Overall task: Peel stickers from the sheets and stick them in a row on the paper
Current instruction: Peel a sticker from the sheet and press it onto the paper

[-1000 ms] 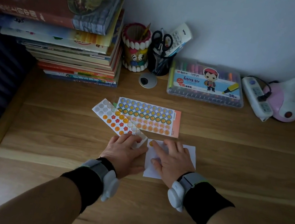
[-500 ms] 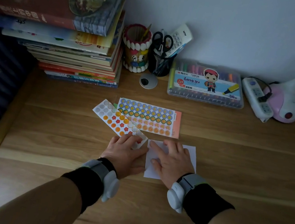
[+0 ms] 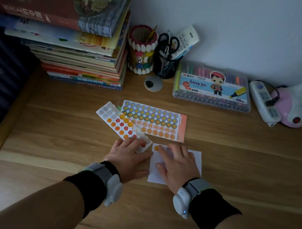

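**First sticker down at the paper's corner**

Nearest the viewer, two forearms in black cuffs and grey wrist bands reach onto the desk [image 3: 237, 168]. The right hand [image 3: 175, 164] lies flat on the paper [image 3: 197, 160], fingers loosely spread and pinching nothing; its forefinger points toward a single orange sticker [image 3: 156, 148] at the paper's far-left corner. The left hand [image 3: 129, 154] rests palm down just beside the paper, fingers spread over the near end of the narrow sheet [image 3: 120, 124], pinning it flat.

Judged from this, the task is barely begun: one sticker is placed and the rest of the row remains bare, though the right hand hides part of the paper. The narrow sheet shows many empty circles alongside orange and red stickers. Behind it, and partly overlapped by it, the wide sheet [image 3: 153, 119] looks nearly full.

Farther back, along the wall, stand a stack of books [image 3: 68, 40], two pen cups [image 3: 152, 54], a marker case [image 3: 213, 87], a power strip [image 3: 264, 102] and a pink lamp base [image 3: 290, 109]. The desk is pale wood with a lighter edge; the room is dim.
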A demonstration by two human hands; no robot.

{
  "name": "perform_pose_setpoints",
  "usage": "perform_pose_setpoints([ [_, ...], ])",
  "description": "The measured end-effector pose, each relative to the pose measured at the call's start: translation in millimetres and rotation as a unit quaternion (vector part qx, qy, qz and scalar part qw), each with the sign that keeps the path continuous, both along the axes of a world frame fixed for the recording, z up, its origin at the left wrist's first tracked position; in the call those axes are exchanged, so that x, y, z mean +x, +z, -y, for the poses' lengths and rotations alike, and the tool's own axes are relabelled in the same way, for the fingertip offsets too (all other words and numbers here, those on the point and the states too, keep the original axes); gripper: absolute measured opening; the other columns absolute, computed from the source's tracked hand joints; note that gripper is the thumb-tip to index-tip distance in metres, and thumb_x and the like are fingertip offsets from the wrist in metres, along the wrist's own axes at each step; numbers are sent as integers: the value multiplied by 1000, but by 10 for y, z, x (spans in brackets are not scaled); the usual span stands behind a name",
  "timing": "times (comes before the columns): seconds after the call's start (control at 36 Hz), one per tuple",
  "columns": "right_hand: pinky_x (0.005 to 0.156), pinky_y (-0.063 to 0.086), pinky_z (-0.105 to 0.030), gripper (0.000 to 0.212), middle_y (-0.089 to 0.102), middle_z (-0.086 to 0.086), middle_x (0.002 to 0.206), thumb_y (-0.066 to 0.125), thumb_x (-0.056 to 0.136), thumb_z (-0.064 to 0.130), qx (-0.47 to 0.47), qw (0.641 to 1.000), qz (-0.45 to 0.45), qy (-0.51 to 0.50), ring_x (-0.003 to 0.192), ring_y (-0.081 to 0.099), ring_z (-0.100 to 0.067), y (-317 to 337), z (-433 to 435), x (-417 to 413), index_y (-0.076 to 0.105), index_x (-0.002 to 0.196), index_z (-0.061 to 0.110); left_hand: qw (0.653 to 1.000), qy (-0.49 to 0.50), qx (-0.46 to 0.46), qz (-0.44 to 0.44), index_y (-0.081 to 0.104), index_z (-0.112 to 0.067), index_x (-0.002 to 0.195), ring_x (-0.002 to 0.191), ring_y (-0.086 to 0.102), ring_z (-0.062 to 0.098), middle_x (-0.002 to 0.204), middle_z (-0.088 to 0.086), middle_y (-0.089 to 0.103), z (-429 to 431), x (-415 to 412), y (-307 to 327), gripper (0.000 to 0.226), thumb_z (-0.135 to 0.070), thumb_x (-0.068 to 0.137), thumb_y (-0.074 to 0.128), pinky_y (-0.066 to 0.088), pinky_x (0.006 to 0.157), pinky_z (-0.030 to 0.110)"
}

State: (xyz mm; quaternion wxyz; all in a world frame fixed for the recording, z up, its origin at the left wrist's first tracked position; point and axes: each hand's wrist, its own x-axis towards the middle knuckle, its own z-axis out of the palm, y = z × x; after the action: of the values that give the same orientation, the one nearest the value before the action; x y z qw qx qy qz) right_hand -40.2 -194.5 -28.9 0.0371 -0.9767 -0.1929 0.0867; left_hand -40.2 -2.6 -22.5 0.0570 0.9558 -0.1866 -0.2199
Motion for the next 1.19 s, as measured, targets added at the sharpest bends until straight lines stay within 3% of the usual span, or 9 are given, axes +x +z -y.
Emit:
perform_pose_setpoints([
  [0.44, 78, 42, -38, 50, 46, 1, 115, 32, 82, 52, -5, 998, -62, 6, 104, 45, -23, 68, -44, 17, 36, 130, 37, 1000, -1, -4, -5, 21, -49, 142, 141, 11, 22, 151, -7, 16, 0, 6, 25, 68, -66, 82, 47, 13, 111, 41],
  [0.67, 76, 44, -40, 50, 49, -1, 111, 32, 81, 50, 12, 998, -60, -3, 101, 49, -26, 60, -75, 59, 45, 125, 31, 1000, 0, -8, -4, 24, -48, 142, 140, 12, 20, 151, -7, 16, -3, 6, 31, 66, -66, 83, 46, 13, 111, 40],
  [0.81, 95, 35, -36, 48, 39, 0, 127, 41, 89, 36, 62, 994, -81, -47, 116, 38, -23, 98, -37, 82, 34, 136, 32, 997, 58, -47, 4, 27, -45, 142, 139, 17, 18, 152, -7, 16, -51, 8, 30, 62, -59, 86, 49, 13, 113, 39],
  [0.92, 96, 37, -33, 45, 40, 0, 130, 46, 89, 26, 90, 987, -96, -96, 118, 41, -23, 125, 18, 100, 40, 133, 26, 988, 140, -53, 23, 27, -40, 144, 143, 10, 14, 154, -11, 16, -142, 88, 22, 66, -56, 85, 52, 11, 114, 38],
  [1.19, 89, 37, -26, 34, 44, 1, 124, 47, 90, 25, 93, 985, -103, -106, 114, 43, -20, 149, 12, 102, 50, 123, 21, 992, 124, -30, 15, 44, -38, 135, 135, 29, 11, 146, -19, 35, -145, 159, 3, 49, -55, 89, 46, 16, 109, 35],
])
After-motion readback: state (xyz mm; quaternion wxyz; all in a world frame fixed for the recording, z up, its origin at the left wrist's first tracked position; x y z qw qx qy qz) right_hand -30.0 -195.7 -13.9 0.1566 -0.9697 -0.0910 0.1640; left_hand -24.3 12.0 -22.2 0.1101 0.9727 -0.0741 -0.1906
